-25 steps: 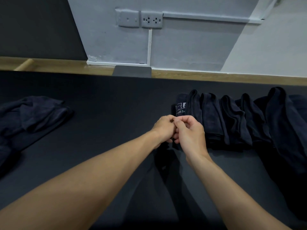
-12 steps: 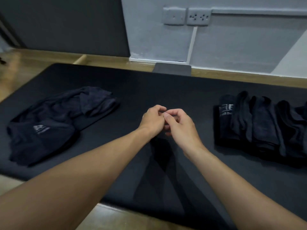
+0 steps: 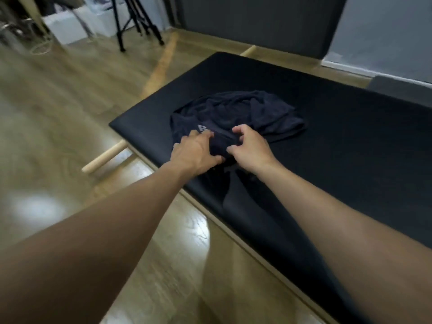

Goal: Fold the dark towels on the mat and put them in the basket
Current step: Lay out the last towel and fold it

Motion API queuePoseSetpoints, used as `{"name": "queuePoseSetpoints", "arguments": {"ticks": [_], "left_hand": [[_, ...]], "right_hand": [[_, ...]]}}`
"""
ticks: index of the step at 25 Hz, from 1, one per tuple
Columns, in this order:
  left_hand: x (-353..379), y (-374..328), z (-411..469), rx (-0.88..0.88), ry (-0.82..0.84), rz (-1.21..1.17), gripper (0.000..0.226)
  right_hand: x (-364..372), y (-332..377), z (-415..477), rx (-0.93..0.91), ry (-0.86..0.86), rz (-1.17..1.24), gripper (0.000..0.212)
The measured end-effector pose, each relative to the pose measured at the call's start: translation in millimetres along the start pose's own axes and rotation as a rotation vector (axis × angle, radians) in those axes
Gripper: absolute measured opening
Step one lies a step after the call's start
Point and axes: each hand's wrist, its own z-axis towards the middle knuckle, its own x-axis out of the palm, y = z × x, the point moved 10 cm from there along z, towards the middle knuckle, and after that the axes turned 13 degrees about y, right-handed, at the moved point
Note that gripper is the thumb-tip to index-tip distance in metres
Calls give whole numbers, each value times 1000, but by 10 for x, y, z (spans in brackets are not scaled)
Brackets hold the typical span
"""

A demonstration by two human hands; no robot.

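A crumpled pile of dark towels [image 3: 236,113] lies near the left end of the black mat [image 3: 339,141]; a pale logo shows on the front towel. My left hand [image 3: 195,154] rests on the pile's near edge, fingers stretched over the cloth and thumb out to the right. My right hand [image 3: 250,148] is just right of it, fingers and thumb curled over a raised fold of the front towel. No basket is in view.
The mat's left corner and front edge are close to my arms, with wooden floor [image 3: 70,136] beyond. A light wooden rod [image 3: 105,157] sticks out under the mat's corner. A black tripod [image 3: 138,24] and white boxes stand at the back left.
My view has swung left, so the row of folded towels has left the frame. Both hands have parted and moved from the mat's middle onto the crumpled pile.
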Motion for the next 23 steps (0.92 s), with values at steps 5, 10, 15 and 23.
{"name": "queuePoseSetpoints", "arguments": {"ticks": [5, 10, 15, 23], "left_hand": [[229, 281, 143, 13, -20, 395, 59], [-215, 93, 20, 77, -98, 340, 33], [-592, -284, -454, 203, 129, -202, 31], [-3261, -1201, -1613, 357, -110, -417, 21]], "right_hand": [[482, 127, 460, 25, 133, -650, 60], [330, 352, 381, -33, 158, -665, 23], [-408, 670, -136, 265, 152, 97, 18], [-2029, 2723, -1252, 396, 120, 624, 22]]}}
